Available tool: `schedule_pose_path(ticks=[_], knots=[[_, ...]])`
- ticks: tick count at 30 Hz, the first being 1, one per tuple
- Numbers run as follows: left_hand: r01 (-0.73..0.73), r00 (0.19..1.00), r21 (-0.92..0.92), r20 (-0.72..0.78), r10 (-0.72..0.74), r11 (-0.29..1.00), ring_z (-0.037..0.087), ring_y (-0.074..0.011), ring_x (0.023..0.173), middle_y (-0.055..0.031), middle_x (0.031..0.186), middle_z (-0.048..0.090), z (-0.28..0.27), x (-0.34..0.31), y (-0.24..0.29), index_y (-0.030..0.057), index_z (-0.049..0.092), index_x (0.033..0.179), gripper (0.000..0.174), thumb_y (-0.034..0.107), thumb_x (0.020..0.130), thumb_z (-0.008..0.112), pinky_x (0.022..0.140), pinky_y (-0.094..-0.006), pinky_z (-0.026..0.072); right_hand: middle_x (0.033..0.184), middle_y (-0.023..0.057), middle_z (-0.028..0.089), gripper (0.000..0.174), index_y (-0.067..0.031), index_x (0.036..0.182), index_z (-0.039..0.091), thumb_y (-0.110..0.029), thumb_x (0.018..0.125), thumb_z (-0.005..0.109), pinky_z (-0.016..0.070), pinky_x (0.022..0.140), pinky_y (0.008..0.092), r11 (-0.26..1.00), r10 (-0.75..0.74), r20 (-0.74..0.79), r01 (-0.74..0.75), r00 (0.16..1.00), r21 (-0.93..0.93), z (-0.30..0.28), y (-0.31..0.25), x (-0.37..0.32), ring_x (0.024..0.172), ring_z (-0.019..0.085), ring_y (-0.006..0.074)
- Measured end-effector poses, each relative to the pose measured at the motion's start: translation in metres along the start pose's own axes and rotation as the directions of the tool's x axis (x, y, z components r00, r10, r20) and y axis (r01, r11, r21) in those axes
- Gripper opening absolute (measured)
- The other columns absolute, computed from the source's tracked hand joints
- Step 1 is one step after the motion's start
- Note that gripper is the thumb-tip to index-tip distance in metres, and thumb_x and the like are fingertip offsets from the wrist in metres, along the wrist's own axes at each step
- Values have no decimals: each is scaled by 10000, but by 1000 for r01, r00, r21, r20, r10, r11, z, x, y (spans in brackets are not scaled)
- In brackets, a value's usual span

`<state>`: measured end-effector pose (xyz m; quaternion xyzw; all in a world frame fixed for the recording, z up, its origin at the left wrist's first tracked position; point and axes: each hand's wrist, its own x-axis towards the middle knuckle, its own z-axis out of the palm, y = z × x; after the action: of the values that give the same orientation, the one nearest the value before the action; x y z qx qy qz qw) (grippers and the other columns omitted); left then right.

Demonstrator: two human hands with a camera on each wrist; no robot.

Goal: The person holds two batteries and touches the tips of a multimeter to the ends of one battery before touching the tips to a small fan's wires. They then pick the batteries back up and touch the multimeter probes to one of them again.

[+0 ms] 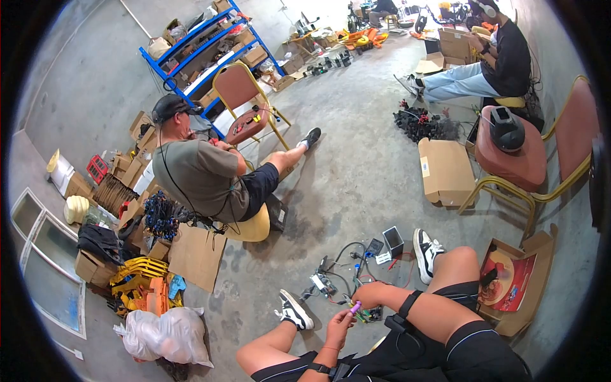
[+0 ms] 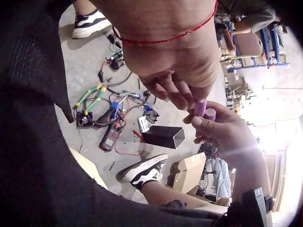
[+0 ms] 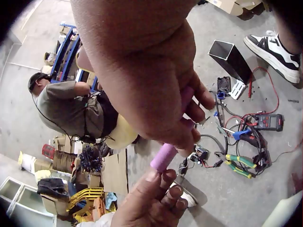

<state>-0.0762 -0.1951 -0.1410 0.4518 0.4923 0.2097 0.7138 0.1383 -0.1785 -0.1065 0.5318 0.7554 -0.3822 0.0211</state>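
Observation:
Both hands meet over the person's lap around small purple cylinders [image 3: 163,157] that look like battery cells. My left hand [image 1: 340,328] pinches the lower end of one cylinder [image 1: 355,308] between thumb and fingertips. Its upper part runs under the curled fingers of my right hand [image 1: 370,295]. A second purple cylinder [image 2: 210,113] lies in the right hand's grip, beside the first. On the floor below are green-and-yellow handled pliers [image 3: 239,165], a multimeter [image 3: 269,122], a black rectangular tube [image 3: 230,61] and tangled cables [image 1: 347,254].
A seated person [image 1: 203,159] faces away to the left, and another [image 1: 503,57] sits at the far right. An open carton [image 1: 519,280] lies by the right leg. Chairs [image 1: 515,149], a blue shelf [image 1: 203,57] and a white bag [image 1: 168,337] stand around.

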Motion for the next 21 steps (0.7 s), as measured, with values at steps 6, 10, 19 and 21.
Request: schedule_pose_path(ticks=[6, 10, 19, 21], knots=[[9, 1000, 4, -2, -9, 1000, 626, -132, 840, -45, 994, 667, 2, -2, 2, 26, 623, 1114, 254, 203, 932, 621, 712, -258, 467, 977, 105, 689, 253, -170, 1036, 670, -245, 812, 576, 509, 760, 462, 1000, 17, -7, -17, 1000, -13, -3, -4, -6, 930, 657, 323], [19, 1000, -8, -3, -19, 1000, 624, -133, 834, -47, 991, 666, 2, 0, -1, 23, 614, 1115, 252, 199, 934, 617, 709, -258, 468, 979, 106, 690, 256, -172, 1041, 671, -244, 820, 563, 511, 760, 463, 999, 14, -23, -14, 1000, -29, -4, -6, -9, 933, 659, 320], [17, 1000, -22, 1, -17, 1000, 619, -132, 830, -51, 986, 662, 2, 0, -3, 23, 609, 1105, 241, 192, 933, 619, 698, -259, 467, 969, 102, 692, 247, -171, 1028, 676, -224, 814, 563, 512, 751, 461, 999, 2, -41, -4, 999, -52, 2, -3, -5, 924, 662, 316], [15, 1000, -27, 0, -15, 1000, 617, -131, 826, -51, 985, 661, 3, -1, -2, 23, 608, 1104, 240, 190, 933, 619, 697, -258, 466, 962, 99, 693, 240, -172, 1017, 676, -220, 809, 566, 512, 743, 461, 999, 7, -32, -9, 999, -53, -2, -4, -7, 918, 663, 316]])
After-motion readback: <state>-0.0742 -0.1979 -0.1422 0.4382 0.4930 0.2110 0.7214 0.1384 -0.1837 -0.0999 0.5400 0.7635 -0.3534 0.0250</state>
